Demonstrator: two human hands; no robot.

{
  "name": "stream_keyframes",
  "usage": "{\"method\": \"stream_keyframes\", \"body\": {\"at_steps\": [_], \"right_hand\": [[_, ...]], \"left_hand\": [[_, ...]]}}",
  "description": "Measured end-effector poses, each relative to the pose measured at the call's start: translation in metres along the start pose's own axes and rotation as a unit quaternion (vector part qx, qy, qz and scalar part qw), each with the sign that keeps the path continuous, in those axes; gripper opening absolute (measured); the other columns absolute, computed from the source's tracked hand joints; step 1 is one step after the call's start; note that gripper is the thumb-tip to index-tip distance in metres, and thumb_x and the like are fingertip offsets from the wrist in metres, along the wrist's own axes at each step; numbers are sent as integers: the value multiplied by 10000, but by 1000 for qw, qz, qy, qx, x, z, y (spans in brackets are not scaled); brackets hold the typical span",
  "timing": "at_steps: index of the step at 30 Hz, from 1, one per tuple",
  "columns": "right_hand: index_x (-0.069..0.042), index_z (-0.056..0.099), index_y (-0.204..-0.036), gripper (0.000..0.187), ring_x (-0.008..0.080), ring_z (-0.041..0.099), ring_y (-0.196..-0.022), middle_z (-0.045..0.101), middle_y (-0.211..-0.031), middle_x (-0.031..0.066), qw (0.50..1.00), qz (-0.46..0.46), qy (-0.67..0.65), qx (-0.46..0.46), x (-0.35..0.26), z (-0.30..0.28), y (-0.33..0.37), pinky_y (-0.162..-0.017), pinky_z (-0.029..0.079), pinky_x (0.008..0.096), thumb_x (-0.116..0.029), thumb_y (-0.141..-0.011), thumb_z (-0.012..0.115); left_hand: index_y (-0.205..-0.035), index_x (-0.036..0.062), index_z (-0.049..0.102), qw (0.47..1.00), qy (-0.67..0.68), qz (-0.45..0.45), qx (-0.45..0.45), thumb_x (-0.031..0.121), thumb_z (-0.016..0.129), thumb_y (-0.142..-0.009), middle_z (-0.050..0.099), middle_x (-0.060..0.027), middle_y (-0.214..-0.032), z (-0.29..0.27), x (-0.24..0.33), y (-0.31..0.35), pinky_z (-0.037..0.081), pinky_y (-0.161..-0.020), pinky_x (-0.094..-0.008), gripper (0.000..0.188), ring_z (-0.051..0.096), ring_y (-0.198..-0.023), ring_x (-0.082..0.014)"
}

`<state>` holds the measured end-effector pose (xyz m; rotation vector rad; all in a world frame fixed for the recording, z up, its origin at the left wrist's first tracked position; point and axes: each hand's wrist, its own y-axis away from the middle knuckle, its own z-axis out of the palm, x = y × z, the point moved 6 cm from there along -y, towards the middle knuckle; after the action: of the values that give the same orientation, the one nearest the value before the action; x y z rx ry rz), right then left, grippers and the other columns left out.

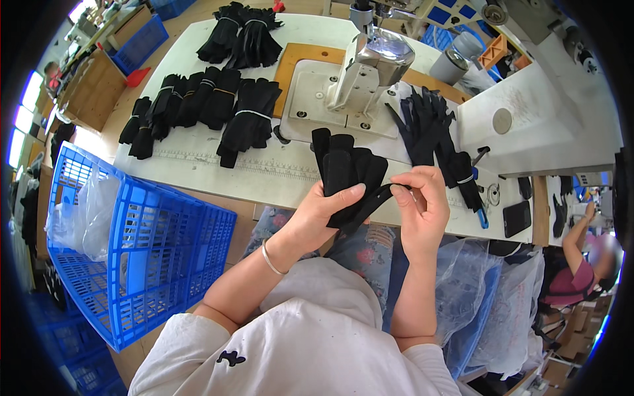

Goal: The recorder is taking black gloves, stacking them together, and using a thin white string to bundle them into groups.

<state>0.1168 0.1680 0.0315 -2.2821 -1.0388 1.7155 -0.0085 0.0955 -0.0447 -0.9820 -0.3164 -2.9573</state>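
Observation:
My left hand (316, 214) is closed around a fanned stack of black fabric strips (350, 171), its thumb pressed across the front of them. The rounded strip ends point up toward the machine. With thumb and fingertips, my right hand (424, 210) pinches the end of one black strip (383, 197) that bends out to the right of the stack. Both hands are above the table's near edge, in front of the sewing machine (370, 76). A loose pile of black strips (426, 125) lies beyond my right hand.
Tied black bundles (247, 109) line the table's left side, with more at the back (244, 33). A blue plastic crate (152, 257) holding clear bags stands at left. A phone (517, 218) and a blue-handled tool (483, 218) lie at right. Another person (578, 270) sits far right.

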Motion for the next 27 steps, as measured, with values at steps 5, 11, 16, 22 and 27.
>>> {"method": "stream_keyframes", "body": {"at_steps": [5,11,16,22,27], "right_hand": [[-27,645,-928,145,234,645,-979,673,-1076,107,1000,-19,-5,16,-5,9,0,-822,507,301,45,-809,686],[-35,647,-925,208,257,659,-951,688,-1050,100,984,-131,103,58,-14,9,3,-807,525,330,80,-761,707],[-19,642,-918,203,253,649,-951,675,-1031,106,968,-183,138,98,-11,13,9,-797,522,318,89,-759,706],[6,657,-987,186,166,584,-828,562,-891,66,989,32,-122,72,9,7,1,-788,491,271,57,-811,685],[33,655,-967,110,125,583,-908,612,-1015,75,990,35,-133,-38,15,15,-8,-826,462,244,5,-861,672]], "left_hand": [[-1062,44,607,1000,-24,9,1,159,711,-877,639,-37,-923,3,1,0,518,-670,-288,242,628,-757,-139],[-1078,50,597,1000,-14,6,4,146,720,-867,629,-30,-938,1,1,1,521,-694,-292,262,619,-777,-134],[-1130,38,551,1000,15,8,16,201,690,-893,614,-62,-960,3,3,-1,510,-689,-321,319,611,-791,-175],[-1126,32,552,1000,12,3,4,205,701,-888,616,-61,-946,-2,-1,-2,506,-680,-319,330,609,-781,-173],[-1103,38,572,1000,0,2,7,192,713,-881,623,-53,-934,1,3,1,512,-680,-308,304,616,-784,-159]]}}
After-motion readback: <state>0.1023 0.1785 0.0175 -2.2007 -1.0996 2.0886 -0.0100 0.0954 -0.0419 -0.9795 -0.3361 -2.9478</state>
